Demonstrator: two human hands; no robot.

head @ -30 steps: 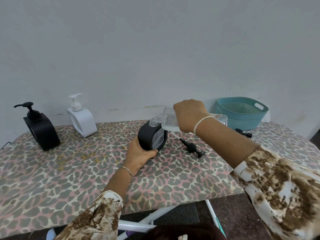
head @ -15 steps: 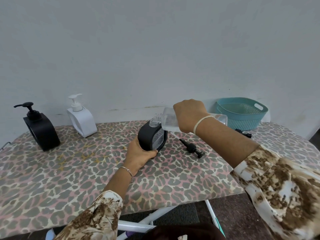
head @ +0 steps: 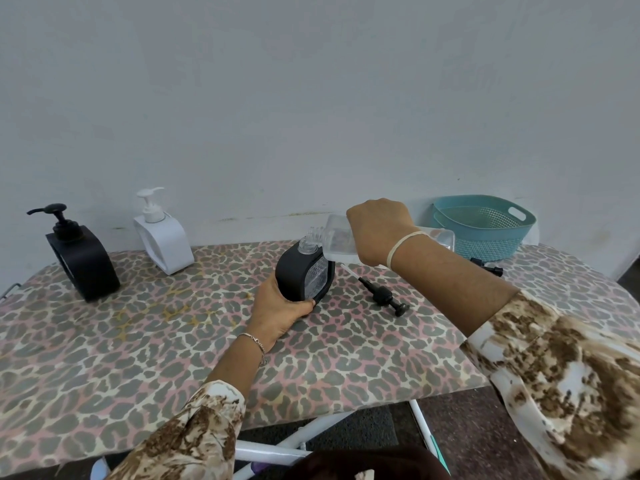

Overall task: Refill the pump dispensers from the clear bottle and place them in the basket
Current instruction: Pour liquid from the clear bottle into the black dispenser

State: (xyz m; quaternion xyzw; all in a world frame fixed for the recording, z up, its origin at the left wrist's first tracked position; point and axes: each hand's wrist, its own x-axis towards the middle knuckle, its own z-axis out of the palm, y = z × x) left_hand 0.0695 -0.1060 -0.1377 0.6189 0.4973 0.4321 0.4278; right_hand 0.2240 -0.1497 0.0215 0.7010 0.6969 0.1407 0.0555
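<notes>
Right hand point(head: 379, 233) curled over the clear rectangular plastic bottle point(head: 337, 244), knuckles up, tipping it nearly flat with its ribbed mouth at the open clear neck of the black rounded pump dispenser point(head: 299, 277). Left hand point(head: 280, 308) cupped round that dispenser's lower side, fingers wrapped under it, pinning it upright on the leopard-print ironing board point(head: 138, 341). Judged mid-pour, on 1 of 3 dispensers.

Pour slowly, mouth directly over the narrow neck, to avoid spilling onto the fabric. Brace the base firmly against the soft, probably unsteady cover. Watch for liquid rising in the clear neck and stop short of the top, leaving room for the pump tube. Level the bottle before drawing it away.

Black pump head point(head: 382, 294) lying on the board just right of the dispenser, within easy reach for screwing back on. Teal perforated plastic basket point(head: 491, 244) at the far right, well apart. Black arch-shaped dispenser point(head: 83, 261) and white dispenser point(head: 164, 244) at the far left, both with pumps fitted.
</notes>
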